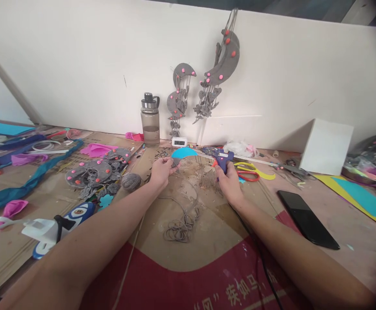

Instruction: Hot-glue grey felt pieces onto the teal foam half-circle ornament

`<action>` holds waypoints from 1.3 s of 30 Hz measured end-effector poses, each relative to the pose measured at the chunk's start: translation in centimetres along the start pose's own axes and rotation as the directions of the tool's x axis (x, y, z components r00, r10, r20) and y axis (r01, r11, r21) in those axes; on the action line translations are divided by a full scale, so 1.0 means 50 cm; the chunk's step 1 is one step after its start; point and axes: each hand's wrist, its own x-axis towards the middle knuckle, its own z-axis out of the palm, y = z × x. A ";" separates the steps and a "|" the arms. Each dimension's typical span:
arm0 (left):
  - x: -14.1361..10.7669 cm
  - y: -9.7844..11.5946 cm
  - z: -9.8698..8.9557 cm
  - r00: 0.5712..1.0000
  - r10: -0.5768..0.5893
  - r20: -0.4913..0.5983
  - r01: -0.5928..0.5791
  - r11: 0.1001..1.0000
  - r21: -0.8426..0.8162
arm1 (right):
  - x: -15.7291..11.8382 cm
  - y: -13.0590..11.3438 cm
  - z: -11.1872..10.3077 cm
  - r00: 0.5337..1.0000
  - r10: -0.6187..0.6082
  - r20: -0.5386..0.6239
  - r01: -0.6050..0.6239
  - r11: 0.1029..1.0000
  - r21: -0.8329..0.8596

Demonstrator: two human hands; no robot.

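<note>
My left hand (160, 175) pinches a small grey felt piece (175, 162), its exact shape too small to make out. From near that piece, grey yarn (181, 230) trails down and lies in a loose tangle on the cardboard (162, 254). A ball of grey yarn (131, 182) rests left of this hand. My right hand (229, 181) is wrapped round the handle of a blue glue gun (224, 160), whose orange nozzle end points left. Its black cord (257, 249) runs down beside my forearm.
Grey moon-shaped hangings (228, 60) with pink dots hang on the white wall. A water bottle (150, 122) and small clock (179, 142) stand behind my hands. Scissors (248, 175) and a phone (307, 219) lie right; decorated grey felt pieces (91, 172) and a power strip (81, 212) lie left.
</note>
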 end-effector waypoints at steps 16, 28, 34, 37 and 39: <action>-0.036 -0.009 0.027 0.998 0.004 0.066 -0.010 0.996 0.088 | -0.042 -0.036 0.012 0.936 -0.276 0.218 0.279 0.960 0.016; -0.043 -0.011 0.034 0.998 0.005 0.066 -0.013 0.991 0.135 | -0.044 -0.030 0.019 0.947 -0.221 0.232 0.252 0.961 -0.117; -0.046 -0.009 0.035 0.997 0.006 0.073 -0.016 0.989 0.144 | -0.046 -0.033 0.019 0.953 -0.194 0.234 0.236 0.958 -0.164; -0.047 -0.006 0.036 0.998 0.010 0.067 -0.019 0.991 0.136 | -0.045 -0.034 0.017 0.956 -0.187 0.228 0.229 0.957 -0.176; -0.047 -0.005 0.035 0.998 0.018 0.068 -0.027 0.991 0.135 | -0.044 -0.033 0.015 0.955 -0.192 0.225 0.233 0.957 -0.171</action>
